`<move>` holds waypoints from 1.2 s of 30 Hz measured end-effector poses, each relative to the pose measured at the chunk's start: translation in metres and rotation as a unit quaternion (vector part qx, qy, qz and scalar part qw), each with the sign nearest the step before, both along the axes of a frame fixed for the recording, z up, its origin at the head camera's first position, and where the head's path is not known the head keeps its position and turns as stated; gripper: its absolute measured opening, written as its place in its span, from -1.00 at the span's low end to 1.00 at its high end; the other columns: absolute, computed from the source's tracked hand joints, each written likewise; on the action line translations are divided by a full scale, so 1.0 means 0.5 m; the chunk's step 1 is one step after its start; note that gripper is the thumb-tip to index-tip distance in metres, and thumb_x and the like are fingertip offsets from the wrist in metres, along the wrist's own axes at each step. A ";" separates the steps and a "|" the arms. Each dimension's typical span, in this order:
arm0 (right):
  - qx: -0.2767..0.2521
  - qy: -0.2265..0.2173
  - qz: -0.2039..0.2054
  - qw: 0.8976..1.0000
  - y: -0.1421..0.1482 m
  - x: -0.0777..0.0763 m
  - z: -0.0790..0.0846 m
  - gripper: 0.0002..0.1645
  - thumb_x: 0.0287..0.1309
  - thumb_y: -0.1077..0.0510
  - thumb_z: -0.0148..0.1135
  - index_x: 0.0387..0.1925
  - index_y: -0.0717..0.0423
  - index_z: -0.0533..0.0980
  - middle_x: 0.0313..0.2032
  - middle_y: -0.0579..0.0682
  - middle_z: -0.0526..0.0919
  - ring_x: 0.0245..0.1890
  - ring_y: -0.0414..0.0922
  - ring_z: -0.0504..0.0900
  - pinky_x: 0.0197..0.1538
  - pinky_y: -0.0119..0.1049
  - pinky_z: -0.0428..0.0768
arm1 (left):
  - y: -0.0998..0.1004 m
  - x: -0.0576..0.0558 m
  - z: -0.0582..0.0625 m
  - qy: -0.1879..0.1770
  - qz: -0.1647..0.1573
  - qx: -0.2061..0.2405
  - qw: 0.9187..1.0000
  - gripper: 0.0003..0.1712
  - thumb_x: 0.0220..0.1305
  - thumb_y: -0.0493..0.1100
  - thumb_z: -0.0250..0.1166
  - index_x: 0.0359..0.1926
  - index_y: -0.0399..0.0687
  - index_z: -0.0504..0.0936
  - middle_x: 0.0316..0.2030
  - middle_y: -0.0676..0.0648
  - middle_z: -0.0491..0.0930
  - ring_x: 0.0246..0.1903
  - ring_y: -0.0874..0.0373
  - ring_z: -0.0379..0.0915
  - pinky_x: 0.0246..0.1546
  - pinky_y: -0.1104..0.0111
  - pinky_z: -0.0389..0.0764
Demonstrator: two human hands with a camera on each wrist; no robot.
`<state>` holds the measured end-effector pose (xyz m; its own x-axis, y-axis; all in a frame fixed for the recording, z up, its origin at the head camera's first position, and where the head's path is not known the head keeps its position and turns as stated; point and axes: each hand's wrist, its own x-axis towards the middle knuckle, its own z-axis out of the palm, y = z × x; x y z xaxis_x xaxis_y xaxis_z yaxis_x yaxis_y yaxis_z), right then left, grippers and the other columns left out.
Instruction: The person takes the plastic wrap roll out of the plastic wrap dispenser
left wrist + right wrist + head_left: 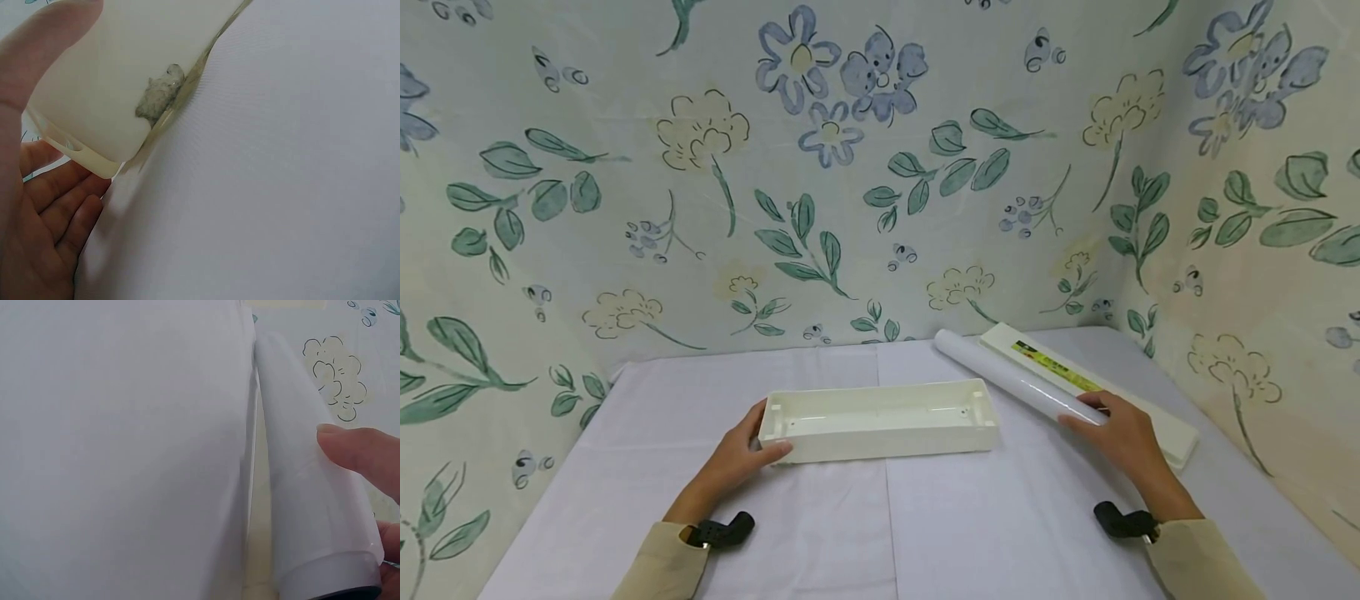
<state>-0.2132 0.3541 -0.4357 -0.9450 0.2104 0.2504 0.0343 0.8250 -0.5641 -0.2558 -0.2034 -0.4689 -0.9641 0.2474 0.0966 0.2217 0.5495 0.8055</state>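
A long, shallow cream plastic box (pixel 880 446) lies open side up on the white cloth. My left hand (pixel 733 458) grips its left end, the thumb on the front wall and the fingers round the short end. In the left wrist view a grey smudge-like patch (pixel 161 94) shows low on the box wall. To the right, my right hand (pixel 1116 437) holds the near end of a roll of clear plastic wrap (pixel 1000 371), thumb on one side and fingers on the other. The roll's round end (pixel 328 575) shows in the right wrist view.
Right beside the roll lies a long cream lid (pixel 1157 425) with a yellow-green label (pixel 1056 367), slanting away from me. White cloth (pixel 835 533) covers the table. Floral-patterned hangings (pixel 820 275) stand behind the table and along its right side.
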 end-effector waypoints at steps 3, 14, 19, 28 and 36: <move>0.005 0.002 0.001 1.000 0.000 0.000 0.000 -0.24 -0.04 -0.18 0.46 0.03 0.27 0.47 0.04 0.35 0.51 -0.11 0.21 0.45 -0.19 0.01 0.50 | -0.001 0.000 -0.002 0.004 0.001 -0.004 1.000 0.08 0.12 0.22 0.37 0.51 0.09 -0.02 0.44 -0.13 0.12 0.41 -0.18 -0.02 0.28 -0.24 0.06; 0.009 -0.004 0.001 1.000 0.001 -0.001 -0.001 -0.22 -0.05 -0.19 0.47 0.04 0.28 0.48 0.04 0.37 0.51 -0.11 0.21 0.46 -0.20 -0.02 0.50 | -0.002 -0.001 -0.008 -0.014 0.007 -0.005 1.000 0.09 0.11 0.25 0.36 0.51 0.13 -0.04 0.45 -0.12 0.08 0.43 -0.17 -0.07 0.29 -0.24 0.02; 0.013 -0.009 0.002 1.000 0.003 -0.002 -0.007 -0.21 -0.06 -0.19 0.47 0.04 0.29 0.48 0.04 0.37 0.52 -0.10 0.21 0.47 -0.17 0.01 0.48 | -0.002 0.000 -0.004 -0.013 0.006 -0.008 1.000 0.08 0.11 0.25 0.36 0.51 0.14 -0.03 0.45 -0.11 0.10 0.42 -0.17 -0.05 0.28 -0.25 0.04; 0.011 -0.024 -0.001 1.000 0.006 0.002 -0.011 -0.20 -0.07 -0.18 0.48 0.06 0.29 0.48 0.06 0.38 0.51 -0.07 0.22 0.46 -0.15 0.06 0.48 | 0.000 0.000 -0.004 -0.017 0.006 -0.003 1.000 0.08 0.09 0.26 0.37 0.50 0.17 -0.01 0.43 -0.09 0.13 0.41 -0.15 -0.01 0.27 -0.25 0.06; 0.006 -0.034 0.004 0.999 0.004 -0.001 -0.007 -0.16 -0.08 -0.22 0.47 0.07 0.30 0.49 0.11 0.37 0.49 -0.05 0.23 0.45 -0.07 0.14 0.49 | 0.000 -0.001 -0.003 -0.002 0.001 0.006 1.000 0.05 0.12 0.24 0.37 0.50 0.18 0.00 0.42 -0.06 0.16 0.41 -0.11 0.00 0.29 -0.23 0.04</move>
<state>-0.2135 0.3563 -0.4393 -0.9617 0.2002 0.1873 0.0660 0.8321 -0.5507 -0.2562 -0.2036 -0.4705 -0.9648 0.2448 0.0962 0.2182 0.5410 0.8122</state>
